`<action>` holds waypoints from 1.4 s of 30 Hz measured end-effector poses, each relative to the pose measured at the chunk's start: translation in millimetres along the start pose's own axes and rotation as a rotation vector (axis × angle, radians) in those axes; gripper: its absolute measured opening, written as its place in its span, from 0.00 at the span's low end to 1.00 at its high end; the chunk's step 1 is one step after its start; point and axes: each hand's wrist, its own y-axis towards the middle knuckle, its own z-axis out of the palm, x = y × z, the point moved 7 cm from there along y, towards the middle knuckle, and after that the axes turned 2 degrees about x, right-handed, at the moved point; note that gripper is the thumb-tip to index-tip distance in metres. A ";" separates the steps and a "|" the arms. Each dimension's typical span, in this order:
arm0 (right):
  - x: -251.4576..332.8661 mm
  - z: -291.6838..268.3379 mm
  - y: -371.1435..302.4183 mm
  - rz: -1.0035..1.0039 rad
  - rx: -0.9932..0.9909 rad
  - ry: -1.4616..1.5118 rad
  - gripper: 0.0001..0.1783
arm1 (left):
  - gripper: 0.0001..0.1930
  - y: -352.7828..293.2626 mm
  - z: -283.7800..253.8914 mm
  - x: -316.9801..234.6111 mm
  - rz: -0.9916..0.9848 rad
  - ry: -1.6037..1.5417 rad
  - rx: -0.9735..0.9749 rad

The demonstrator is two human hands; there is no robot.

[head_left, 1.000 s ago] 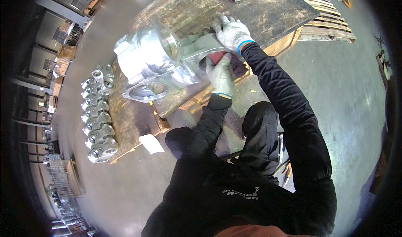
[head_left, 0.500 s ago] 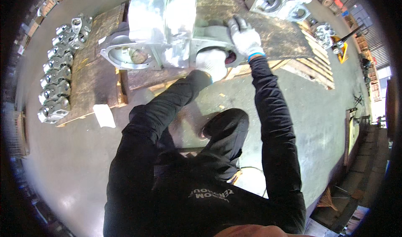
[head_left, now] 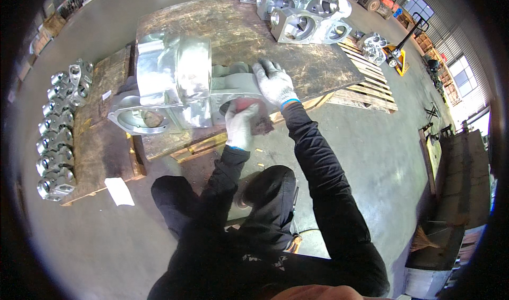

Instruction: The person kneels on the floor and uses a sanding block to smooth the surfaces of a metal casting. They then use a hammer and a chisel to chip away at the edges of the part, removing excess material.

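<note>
A large silvery metal casting (head_left: pixel 193 82) with round openings lies across the near edge of a dark wooden board. In my left hand (head_left: pixel 240 126), gloved in white, is a reddish-brown pad (head_left: pixel 261 120), soft and ragged-edged; whether it is cloth or abrasive I cannot make out. The pad sits at the mouth of the opening at the casting's right end. My right hand (head_left: pixel 275 86), also in a white glove, lies on top of that end with its fingers stretched over the grey surface. It holds nothing.
More castings (head_left: pixel 299 24) stand at the board's far right. A row of smaller castings (head_left: pixel 55 135) runs along the left wooden board (head_left: pixel 101 135), near a sheet of white paper (head_left: pixel 120 192). Right of the work are a slatted pallet (head_left: pixel 366 90) and a yellow pallet jack (head_left: pixel 403 64).
My left hand has drawn back from inside the opening, and the reddish pad now shows. My right hand stays on the casting. The whole view has shifted, showing more of the far board.
</note>
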 end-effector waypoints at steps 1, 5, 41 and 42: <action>-0.8 1.5 1.9 -0.006 -0.007 -0.012 0.35 | 0.08 3.9 7.5 -5.1 0.104 0.346 0.083; 2.5 8.2 3.2 -0.055 0.057 -0.059 0.34 | 0.06 0.7 32.6 -23.9 0.721 1.561 0.277; -82.2 42.3 -117.4 0.355 -0.106 1.109 0.26 | 0.12 -87.2 -12.6 -288.2 1.336 0.765 -0.130; -78.1 44.2 -112.4 0.303 -0.118 1.148 0.27 | 0.11 -64.7 -12.7 -284.1 1.106 0.536 -0.004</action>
